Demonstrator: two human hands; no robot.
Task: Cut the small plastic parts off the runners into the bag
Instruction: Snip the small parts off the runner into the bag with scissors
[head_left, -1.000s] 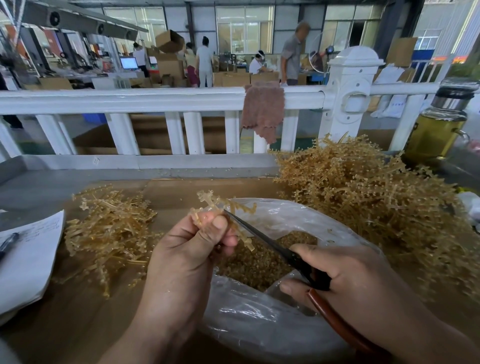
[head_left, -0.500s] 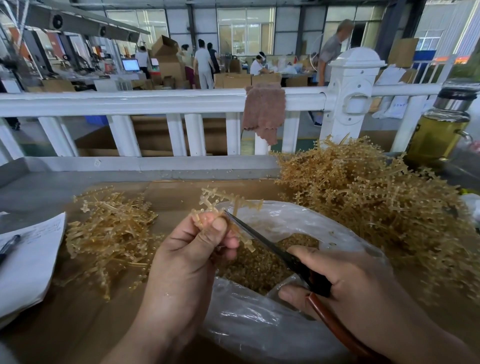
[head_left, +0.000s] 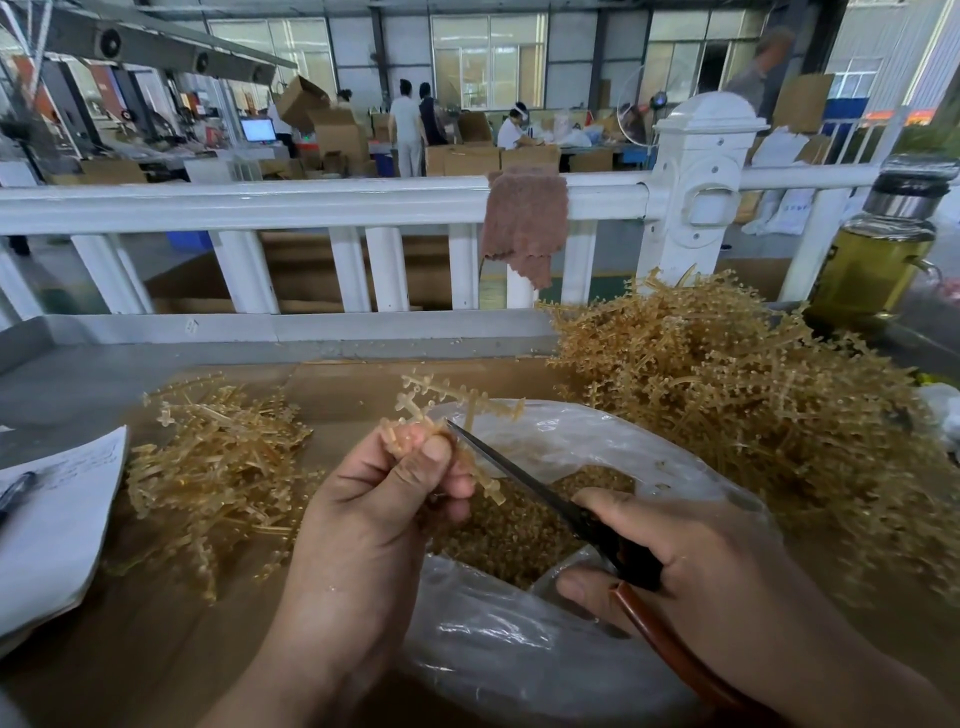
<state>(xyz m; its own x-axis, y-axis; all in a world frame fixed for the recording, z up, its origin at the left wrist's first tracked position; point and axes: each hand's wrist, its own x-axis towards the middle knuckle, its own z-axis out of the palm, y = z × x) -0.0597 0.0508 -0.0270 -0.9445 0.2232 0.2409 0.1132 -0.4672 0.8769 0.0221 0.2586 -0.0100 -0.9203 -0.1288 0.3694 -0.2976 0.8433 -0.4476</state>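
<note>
Left hand (head_left: 374, 519) pinches one amber runner (head_left: 460, 408) between thumb and fingers, above the mouth of the clear plastic bag (head_left: 519, 654) at the tabletop's (head_left: 156, 665) near edge. Right hand (head_left: 717, 571) grips the scissors (head_left: 524, 480), whose tip lies against the runner, just beside the left thumb. Whether the blades are parted cannot be told, and the red-brown handle runs behind the wrist. Cut parts (head_left: 519, 535) lie inside the bag. A large runner heap (head_left: 753, 415) sits toward the right edge and a smaller heap (head_left: 218, 467) toward the left. Paper sheets (head_left: 52, 530) are cut off at the left edge.
</note>
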